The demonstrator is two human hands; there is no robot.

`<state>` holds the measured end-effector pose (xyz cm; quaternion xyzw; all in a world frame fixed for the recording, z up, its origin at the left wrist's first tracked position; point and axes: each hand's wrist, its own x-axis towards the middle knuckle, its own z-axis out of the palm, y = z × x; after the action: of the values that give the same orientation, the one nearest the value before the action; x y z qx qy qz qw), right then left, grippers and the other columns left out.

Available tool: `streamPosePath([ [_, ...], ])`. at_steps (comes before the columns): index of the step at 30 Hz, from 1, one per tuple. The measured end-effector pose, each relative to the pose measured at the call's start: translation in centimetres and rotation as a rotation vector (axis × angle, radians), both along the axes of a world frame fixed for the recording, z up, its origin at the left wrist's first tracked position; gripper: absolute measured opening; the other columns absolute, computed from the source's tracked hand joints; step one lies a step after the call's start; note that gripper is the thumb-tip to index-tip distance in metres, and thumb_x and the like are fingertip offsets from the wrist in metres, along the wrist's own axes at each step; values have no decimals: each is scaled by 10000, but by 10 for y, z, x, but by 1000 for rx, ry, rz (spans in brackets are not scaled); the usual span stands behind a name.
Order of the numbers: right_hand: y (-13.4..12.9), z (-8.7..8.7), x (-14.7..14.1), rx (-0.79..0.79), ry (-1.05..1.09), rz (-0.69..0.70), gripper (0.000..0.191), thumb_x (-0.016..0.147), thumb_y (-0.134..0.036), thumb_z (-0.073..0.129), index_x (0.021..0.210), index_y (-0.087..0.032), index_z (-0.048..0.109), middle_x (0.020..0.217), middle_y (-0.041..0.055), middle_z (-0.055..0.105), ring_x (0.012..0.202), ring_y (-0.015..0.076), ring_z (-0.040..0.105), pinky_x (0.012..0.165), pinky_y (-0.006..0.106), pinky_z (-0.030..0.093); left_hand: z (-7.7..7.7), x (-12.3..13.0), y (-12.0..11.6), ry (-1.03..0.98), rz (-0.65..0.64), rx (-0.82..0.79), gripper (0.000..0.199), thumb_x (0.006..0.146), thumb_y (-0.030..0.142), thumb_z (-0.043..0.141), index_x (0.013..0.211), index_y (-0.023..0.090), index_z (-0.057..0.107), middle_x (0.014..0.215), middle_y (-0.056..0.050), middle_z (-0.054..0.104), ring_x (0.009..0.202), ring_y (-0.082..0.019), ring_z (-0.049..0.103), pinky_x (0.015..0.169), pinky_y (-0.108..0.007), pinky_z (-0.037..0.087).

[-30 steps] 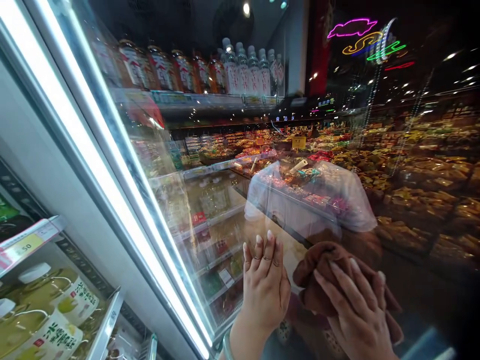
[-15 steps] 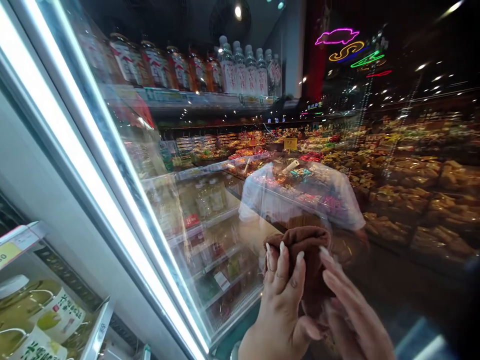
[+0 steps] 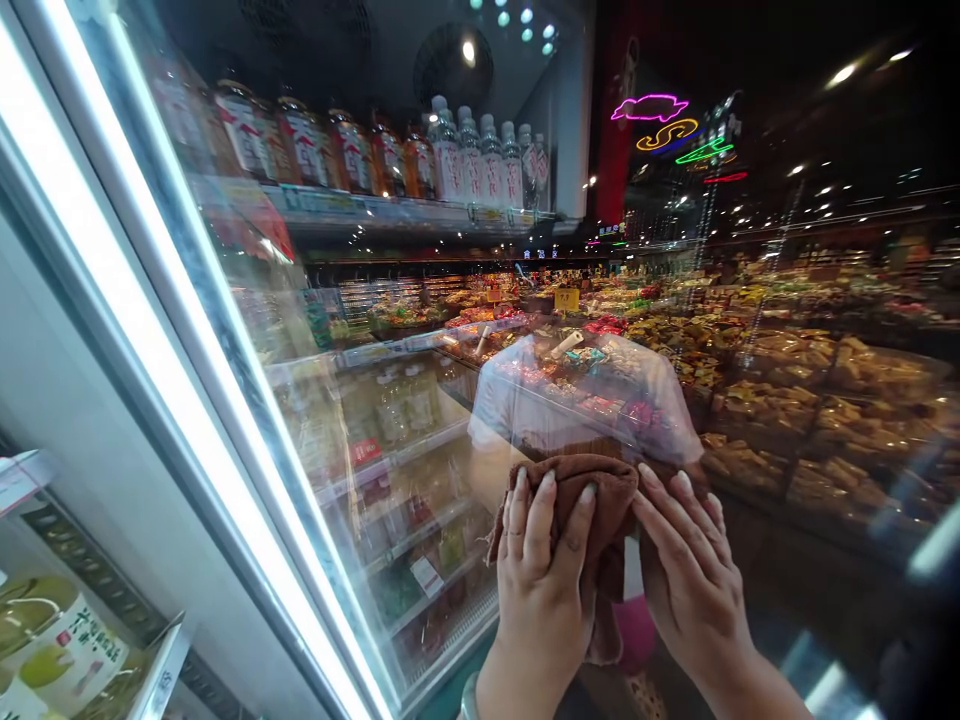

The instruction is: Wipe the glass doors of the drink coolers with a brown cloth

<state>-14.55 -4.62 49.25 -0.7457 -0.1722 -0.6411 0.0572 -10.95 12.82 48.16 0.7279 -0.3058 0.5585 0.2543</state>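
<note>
A bunched brown cloth (image 3: 600, 490) lies against the glass door (image 3: 420, 400) of a lit display fridge. My left hand (image 3: 544, 570) presses on the cloth with its fingers spread across it, a bracelet at the wrist. Just right of it, my right hand (image 3: 694, 570) is flat with fingers stretched out, its fingertips at the cloth's right edge. Part of the cloth hangs down between the two hands.
Behind the glass stand amber bottles (image 3: 349, 150) and clear bottles (image 3: 487, 165) on an upper shelf. The bright door frame (image 3: 187, 400) slants down the left, with jugs (image 3: 64, 650) beyond it. Reflections show a torso and store displays.
Both hands and the cloth have shifted slightly left in the view. My right hand, blurred before, is now clear and lies flatter beside the cloth.
</note>
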Motion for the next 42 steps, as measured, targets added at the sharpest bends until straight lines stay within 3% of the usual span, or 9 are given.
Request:
streamPosePath([
  [7,3,0,8,44,17,-82,725,948,-16,628,1599,-286,459,1594,54,545,1567,208,408,1339,435,273,5,8,17,11,54,-18,773,959,4,548,1657,285,372,1721,-83,355,1658,-293,213,1343,-436,272],
  [13,49,-1,24,134,46,-163,448,1051,-203,509,1493,-205,584,1558,117,581,1640,219,210,1368,518,79,-5,14,18,44,85,-93,774,986,115,604,1684,257,300,1741,-152,293,1661,-338,182,1322,-542,306],
  [16,64,1,33,80,3,-83,397,1055,-169,449,1384,-232,662,1423,66,704,1604,167,323,1372,479,75,-19,18,22,-7,51,-93,731,1001,186,618,1672,243,333,1716,-174,335,1644,-376,224,1295,-585,349],
  [20,65,2,34,3,-2,-66,419,1012,-130,530,1368,-290,683,1390,20,726,1558,153,418,1367,452,136,-31,24,41,-44,65,-85,718,987,96,589,1652,260,373,1671,-163,421,1629,-368,275,1277,-591,384],
  [26,57,-5,32,-12,-23,-49,327,989,-156,605,1272,-263,728,1382,35,729,1545,210,441,1358,528,161,-22,10,29,36,-36,-144,717,951,150,666,1612,312,444,1689,-145,364,1619,-421,274,1245,-676,391],
  [29,52,-7,35,-60,-65,-42,315,973,-128,630,1255,-225,732,1390,49,721,1515,229,483,1353,517,201,-25,12,26,-3,-80,-129,681,927,143,694,1548,366,529,1665,-82,406,1598,-395,332,1243,-633,425],
  [33,50,-5,39,-115,-136,-106,530,869,-123,782,1379,-240,692,1447,55,677,1488,258,518,1353,483,212,-35,17,48,40,62,-88,629,947,112,638,1539,308,555,1609,-96,471,1590,-361,356,1266,-570,416],
  [36,49,-5,41,-147,-141,-121,599,844,-135,810,1417,-243,675,1483,65,648,1503,281,497,1358,487,189,-28,14,50,104,122,-157,650,962,119,602,1587,265,497,1654,-133,406,1613,-387,300,1275,-595,390],
  [42,42,-13,43,-133,-171,-19,490,876,-141,733,1339,-300,732,1426,26,692,1391,329,610,1346,530,257,-18,7,25,72,-60,-147,623,959,218,644,1557,342,524,1686,-73,393,1593,-387,345,1265,-625,407],
])
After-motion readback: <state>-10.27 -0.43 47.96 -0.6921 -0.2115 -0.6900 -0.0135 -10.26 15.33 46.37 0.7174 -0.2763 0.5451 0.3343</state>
